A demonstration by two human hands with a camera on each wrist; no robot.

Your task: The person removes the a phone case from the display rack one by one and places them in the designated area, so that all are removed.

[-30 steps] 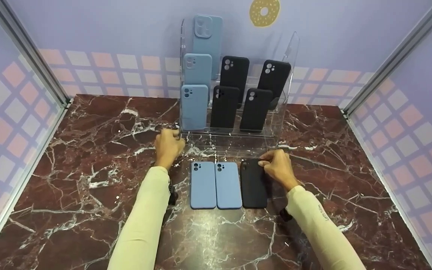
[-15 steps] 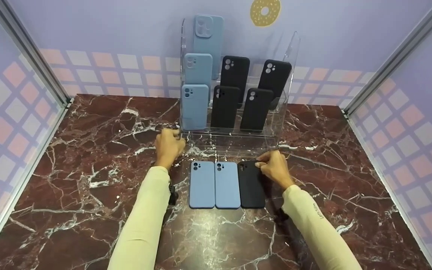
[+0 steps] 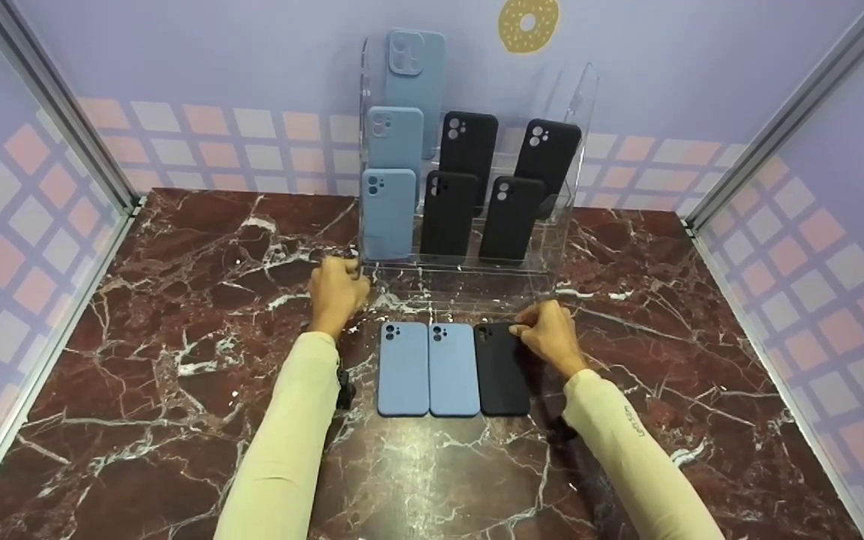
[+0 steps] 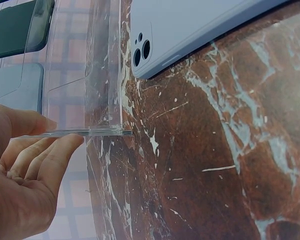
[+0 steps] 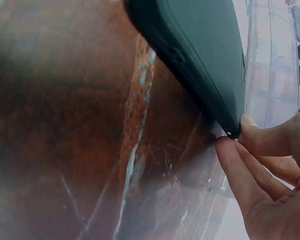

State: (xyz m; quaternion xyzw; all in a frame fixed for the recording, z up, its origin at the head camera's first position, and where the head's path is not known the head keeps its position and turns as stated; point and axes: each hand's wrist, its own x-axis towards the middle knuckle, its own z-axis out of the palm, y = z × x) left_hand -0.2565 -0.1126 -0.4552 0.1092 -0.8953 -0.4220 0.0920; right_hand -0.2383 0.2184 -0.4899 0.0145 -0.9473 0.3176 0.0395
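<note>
My left hand (image 3: 338,292) is at the lower left of a clear acrylic display stand (image 3: 586,94). In the left wrist view its thumb and fingers pinch the stand's side panel (image 4: 105,132). At the right end of a row lying on the table is a black phone case (image 3: 503,371). My right hand (image 3: 550,334) pinches its upper right corner, thumb above and fingers below, as the right wrist view shows. Left of it lie two blue phone cases, a middle one (image 3: 454,371) and a left one (image 3: 403,371), side by side with camera cutouts toward the stand.
Several blue and black phone cases stand in the display's tiers, among them a front blue case (image 3: 388,214) and a front black case (image 3: 511,219). The marbled table (image 3: 199,420) is bounded by patterned walls (image 3: 289,146) at the back and both sides.
The black phone case has shifted slightly left along with my right hand, up close to the middle blue case. My left hand has stayed at the stand.
</note>
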